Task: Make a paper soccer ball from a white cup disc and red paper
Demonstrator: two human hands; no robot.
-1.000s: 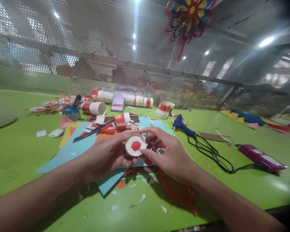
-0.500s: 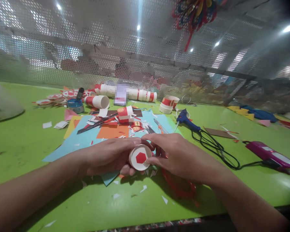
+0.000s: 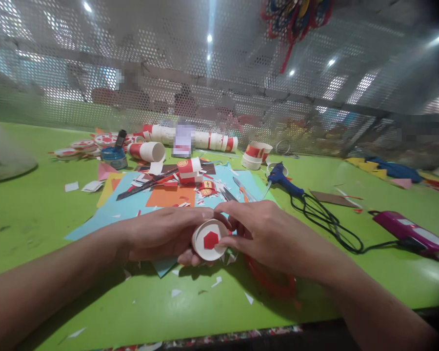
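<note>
A white paper cup (image 3: 201,251) is held low over the table, its round base tilted toward me. A red paper hexagon (image 3: 211,240) sits on the middle of that base. My left hand (image 3: 168,234) curls round the cup's left side, with fingertips showing below it. From the right, my right hand (image 3: 258,231) grips it, the thumb pressed on the base by the hexagon's edge. Under my right palm shows a blurred orange-red loop (image 3: 274,280), like a scissors handle; whether the hand touches it I cannot tell. Blue paper (image 3: 106,219) spreads out beyond the hands.
A blue glue gun (image 3: 285,183) with a black cord lies to the right, near a magenta device (image 3: 406,231). Cut paper cups (image 3: 190,168), a utility knife (image 3: 243,190) and scraps cover the blue paper. A blue jar (image 3: 114,157) stands behind left.
The cup has shifted slightly left and its base faces me a little more. Both hands keep their grip, and the view has tilted slightly.
</note>
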